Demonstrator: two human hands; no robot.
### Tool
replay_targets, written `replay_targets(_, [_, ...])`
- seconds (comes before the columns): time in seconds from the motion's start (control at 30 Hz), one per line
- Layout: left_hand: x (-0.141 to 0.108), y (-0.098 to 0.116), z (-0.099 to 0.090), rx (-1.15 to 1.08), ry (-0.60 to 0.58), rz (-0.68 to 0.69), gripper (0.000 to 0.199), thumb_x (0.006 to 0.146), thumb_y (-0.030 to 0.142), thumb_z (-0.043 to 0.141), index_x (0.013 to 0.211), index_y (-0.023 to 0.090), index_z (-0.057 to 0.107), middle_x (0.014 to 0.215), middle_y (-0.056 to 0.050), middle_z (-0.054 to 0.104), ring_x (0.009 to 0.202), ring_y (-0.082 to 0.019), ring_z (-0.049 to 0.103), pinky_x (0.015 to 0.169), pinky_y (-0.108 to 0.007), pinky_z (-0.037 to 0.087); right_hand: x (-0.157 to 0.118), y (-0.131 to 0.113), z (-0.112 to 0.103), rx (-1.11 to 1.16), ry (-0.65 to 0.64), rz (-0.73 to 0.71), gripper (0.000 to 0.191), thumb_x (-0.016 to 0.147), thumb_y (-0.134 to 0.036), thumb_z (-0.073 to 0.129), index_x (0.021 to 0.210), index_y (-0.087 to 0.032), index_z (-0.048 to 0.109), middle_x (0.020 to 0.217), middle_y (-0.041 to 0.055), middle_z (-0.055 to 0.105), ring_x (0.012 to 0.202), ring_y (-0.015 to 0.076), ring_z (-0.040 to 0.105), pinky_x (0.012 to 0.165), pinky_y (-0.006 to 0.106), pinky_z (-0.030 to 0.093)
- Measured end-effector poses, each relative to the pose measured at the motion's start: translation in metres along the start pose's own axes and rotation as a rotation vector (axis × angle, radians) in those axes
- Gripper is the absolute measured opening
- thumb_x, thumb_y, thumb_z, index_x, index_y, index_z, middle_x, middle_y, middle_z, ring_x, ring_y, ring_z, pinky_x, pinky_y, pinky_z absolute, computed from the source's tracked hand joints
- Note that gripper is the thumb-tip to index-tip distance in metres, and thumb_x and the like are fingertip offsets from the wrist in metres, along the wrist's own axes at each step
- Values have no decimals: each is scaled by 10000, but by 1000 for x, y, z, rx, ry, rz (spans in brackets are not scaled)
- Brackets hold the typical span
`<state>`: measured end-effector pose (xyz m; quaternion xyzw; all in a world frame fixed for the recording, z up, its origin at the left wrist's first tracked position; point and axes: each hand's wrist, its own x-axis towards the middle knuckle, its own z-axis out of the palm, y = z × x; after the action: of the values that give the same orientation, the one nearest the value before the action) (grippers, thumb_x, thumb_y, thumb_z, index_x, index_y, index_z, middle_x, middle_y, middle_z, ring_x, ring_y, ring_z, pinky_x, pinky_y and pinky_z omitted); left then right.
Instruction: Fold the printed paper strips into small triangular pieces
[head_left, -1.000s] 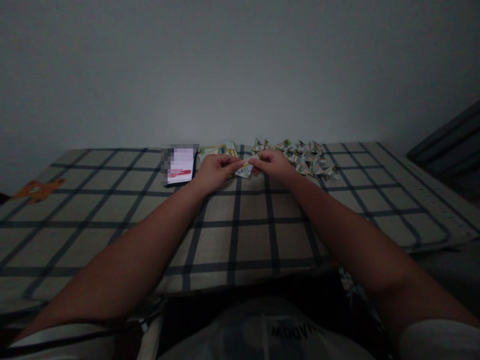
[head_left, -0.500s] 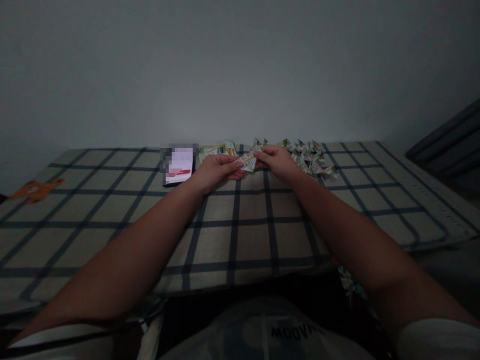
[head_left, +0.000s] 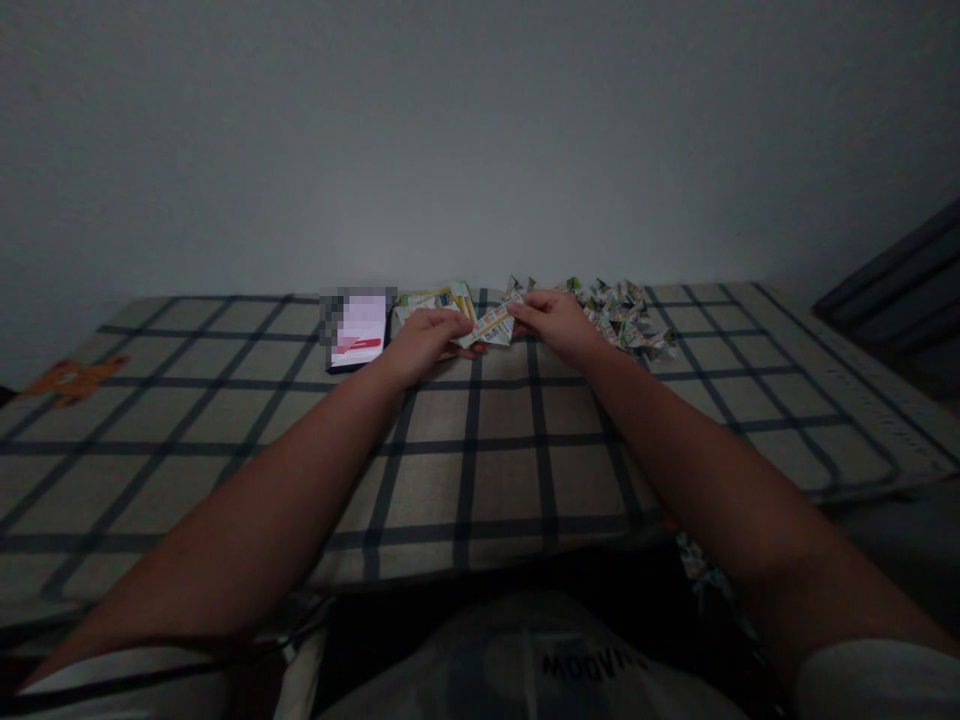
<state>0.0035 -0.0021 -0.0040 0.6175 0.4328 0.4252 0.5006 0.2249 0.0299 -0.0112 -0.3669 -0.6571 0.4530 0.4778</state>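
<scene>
Since my left hand and right hand are both pinching the folded paper, I'm guessing mid-crease, so lining up edges probably matters next.

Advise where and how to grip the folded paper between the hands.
Pinch the folded paper by its opposite ends, probably best from left and right: it stretches slantwise between the left hand and right hand, which hold those ends, leaving the middle exposed.

Hands farther apart; printed paper between, seemingly more exposed.
</scene>
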Motion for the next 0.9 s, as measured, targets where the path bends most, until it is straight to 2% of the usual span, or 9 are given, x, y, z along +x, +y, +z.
replay_targets(0.1, [-2,-2,0,213,15,128,337,830,485,732,853,155,796,863,-79,780,807,-192,694,762,-298,560,-3,-1,-3,-136,-80,-49,457,793,-571,756,625,-176,600,629,-8,600,645,120,578,622,256,481])
replay_targets(0.23, [-3,0,2,359,17,239,400,837,555,716,885,169,807,843,-68,771,786,-191,663,726,-286,509,-5,-6,-4,-226,-138,-70,439,837,-545,718,633,-173,603,626,-5,588,652,127,567,632,267,459])
replay_targets(0.4, [-5,3,3,425,41,289,391,863,534,688,876,162,807,821,-66,762,750,-185,643,682,-278,478,-7,-8,6,-66,-141,37,350,810,-510,747,760,-179,647,701,-1,639,673,132,603,654,268,519])
replay_targets(0.5, [-7,5,3,482,23,328,377,882,508,666,894,160,809,765,-51,740,707,-171,613,644,-267,452,-9,-9,11,-59,-146,38,360,753,-519,789,844,-185,689,742,0,678,653,126,599,613,252,501])
replay_targets(0.67, [-4,4,3,481,8,306,381,884,515,663,871,159,798,726,-35,704,698,-161,598,629,-256,431,-9,-8,12,-156,-80,-29,361,730,-526,786,769,-182,686,663,-11,645,618,127,561,577,251,434])
replay_targets(0.83, [-1,4,0,327,-97,187,407,826,557,736,845,153,781,743,-47,719,665,-146,603,619,-252,457,-6,-3,8,-111,-20,-69,300,727,-464,785,742,-183,680,645,-32,606,611,109,520,577,239,405])
replay_targets(0.9, [-2,6,-1,272,-131,160,405,812,558,755,833,155,779,730,-50,717,645,-142,605,613,-254,476,-6,-2,9,-49,-5,-37,294,711,-448,802,747,-185,678,647,-35,604,609,105,526,578,234,416])
